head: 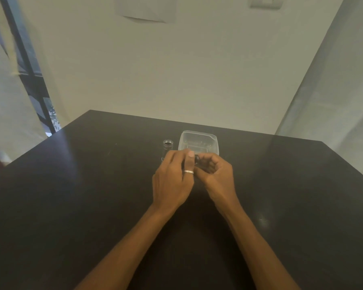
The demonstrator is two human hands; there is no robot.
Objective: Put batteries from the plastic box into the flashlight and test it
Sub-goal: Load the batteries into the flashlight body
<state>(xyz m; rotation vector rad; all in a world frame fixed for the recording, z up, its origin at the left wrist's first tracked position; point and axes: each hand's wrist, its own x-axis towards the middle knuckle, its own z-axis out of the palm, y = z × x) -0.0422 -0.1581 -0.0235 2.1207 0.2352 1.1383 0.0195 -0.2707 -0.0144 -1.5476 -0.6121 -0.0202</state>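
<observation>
Centre frame: right hand curled round flashlight body, left hand pinching its end. Box just behind; head upright, left of box. Keep body steady, check polarity, seat batteries fully.

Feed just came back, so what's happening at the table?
A person works with both hands over the dark table, just in front of the clear plastic box. The right hand is curled round a small dark piece, likely the flashlight body. The left hand is at its far end; whether it pinches anything is hidden. A short cylinder stands upright left of the box.
</observation>
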